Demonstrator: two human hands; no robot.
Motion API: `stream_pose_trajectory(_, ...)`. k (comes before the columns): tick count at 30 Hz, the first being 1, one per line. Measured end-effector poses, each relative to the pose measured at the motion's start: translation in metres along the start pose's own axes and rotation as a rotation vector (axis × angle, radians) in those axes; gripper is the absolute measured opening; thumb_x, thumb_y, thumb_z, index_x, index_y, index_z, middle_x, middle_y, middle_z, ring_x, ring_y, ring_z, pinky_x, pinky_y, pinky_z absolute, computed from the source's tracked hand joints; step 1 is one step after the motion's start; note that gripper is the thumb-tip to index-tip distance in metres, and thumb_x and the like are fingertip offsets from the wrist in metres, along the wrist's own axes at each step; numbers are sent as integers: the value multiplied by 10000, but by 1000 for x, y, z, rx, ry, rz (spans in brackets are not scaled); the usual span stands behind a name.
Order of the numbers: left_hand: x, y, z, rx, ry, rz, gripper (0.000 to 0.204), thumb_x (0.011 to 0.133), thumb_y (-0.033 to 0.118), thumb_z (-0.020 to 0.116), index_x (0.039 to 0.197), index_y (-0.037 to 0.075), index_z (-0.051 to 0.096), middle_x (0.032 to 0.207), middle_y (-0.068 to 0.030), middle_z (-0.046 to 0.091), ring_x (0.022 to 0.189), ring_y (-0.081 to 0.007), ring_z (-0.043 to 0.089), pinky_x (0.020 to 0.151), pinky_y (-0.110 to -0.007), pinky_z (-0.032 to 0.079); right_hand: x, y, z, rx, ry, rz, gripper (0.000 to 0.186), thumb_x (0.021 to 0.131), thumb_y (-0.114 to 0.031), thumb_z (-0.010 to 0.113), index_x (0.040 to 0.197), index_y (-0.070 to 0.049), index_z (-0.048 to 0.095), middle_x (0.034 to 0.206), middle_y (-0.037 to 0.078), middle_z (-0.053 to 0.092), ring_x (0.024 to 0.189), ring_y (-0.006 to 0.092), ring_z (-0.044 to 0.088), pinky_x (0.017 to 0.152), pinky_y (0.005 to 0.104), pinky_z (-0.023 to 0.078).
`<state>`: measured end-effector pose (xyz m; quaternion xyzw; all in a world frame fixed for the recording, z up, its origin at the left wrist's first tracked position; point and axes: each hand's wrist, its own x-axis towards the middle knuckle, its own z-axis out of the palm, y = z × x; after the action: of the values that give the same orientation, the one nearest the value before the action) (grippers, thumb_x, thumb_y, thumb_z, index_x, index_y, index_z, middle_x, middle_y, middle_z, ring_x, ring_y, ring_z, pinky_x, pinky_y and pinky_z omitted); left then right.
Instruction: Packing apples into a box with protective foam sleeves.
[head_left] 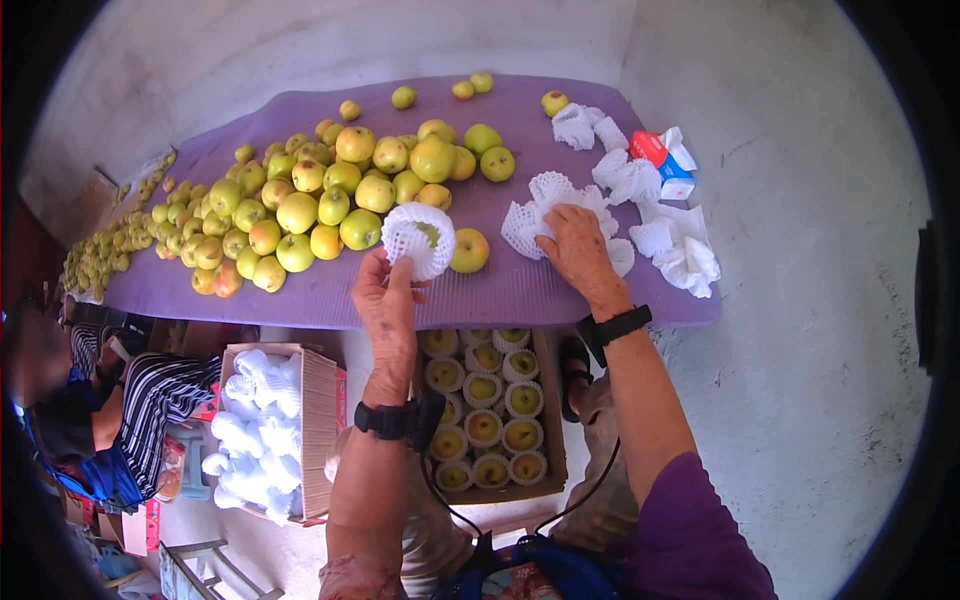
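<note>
My left hand [386,300] pinches a white foam fruit net [418,242] by its lower edge and holds it up over the table's front edge. The net's mouth is spread round, and green shows through its middle. Just right of it lies a single yellow-green apple [470,250]. My right hand [580,250] is closed on white foam nets [552,190] bunched on the purple mat [520,100], fingers curled into them and thumb to the left. A large heap of green and yellow apples [297,212] spreads leftward from my left hand.
More foam nets [683,250] and a red-and-blue box [663,165] lie at the mat's right end. Below the table stands a carton of netted apples [483,428]. Left of it is a carton [315,430] heaped with foam nets. Another person in striped clothing [165,400] sits at far left.
</note>
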<state>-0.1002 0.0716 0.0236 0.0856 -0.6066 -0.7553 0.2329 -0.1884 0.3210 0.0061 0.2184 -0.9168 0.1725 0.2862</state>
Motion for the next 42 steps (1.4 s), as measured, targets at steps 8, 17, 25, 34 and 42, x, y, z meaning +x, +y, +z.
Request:
stream_pose_trajectory(8, -6, 0, 8, 1, -60, -32, 188, 860, 113, 622, 1014, 10, 588, 857, -84, 657, 589, -132, 627, 444, -212, 455, 8, -22, -20, 33, 277, 24, 290, 755, -126, 677, 1034, -56, 638, 1124, 163, 578, 1093, 328, 518, 978, 434, 393)
stream_pose_trajectory(17, -16, -4, 10, 322, -64, 248, 121, 833, 52, 630, 929, 25, 562, 762, 7, 584, 623, -66, 574, 501, -225, 457, -10, -108, -25, 1003, -65, 304, 352, 844, -150, 633, 1150, 5, 554, 1104, 122, 602, 859, 230, 644, 739, 330, 514)
stream_pose_trajectory(25, -25, 8, 15, 934, -41, 344, 227, 747, 84, 650, 945, 55, 542, 784, -106, 611, 693, -275, 617, 624, -378, 489, -14, -113, -6, 779, 24, 250, 218, 812, -88, 622, 1018, -18, 606, 836, 182, 647, 751, 328, 641, 660, 378, 499)
stream_pose_trajectory(34, -16, 23, -9, 1193, 41, 485, 354, 667, 35, 646, 986, 110, 513, 962, -90, 579, 810, -359, 613, 634, -448, 488, -20, -121, -1, 685, 83, 104, 250, 771, 15, 598, 1021, -4, 592, 862, 173, 636, 752, 287, 638, 679, 332, 499)
stream_pose_trajectory(42, -21, 21, -14, 1070, 23, 529, 444, 635, 15, 674, 1046, 89, 524, 1010, -116, 569, 884, -374, 603, 683, -445, 500, -19, -128, -10, 783, 201, 5, 299, 739, 36, 595, 1032, -16, 563, 955, 180, 608, 878, 382, 607, 743, 400, 500)
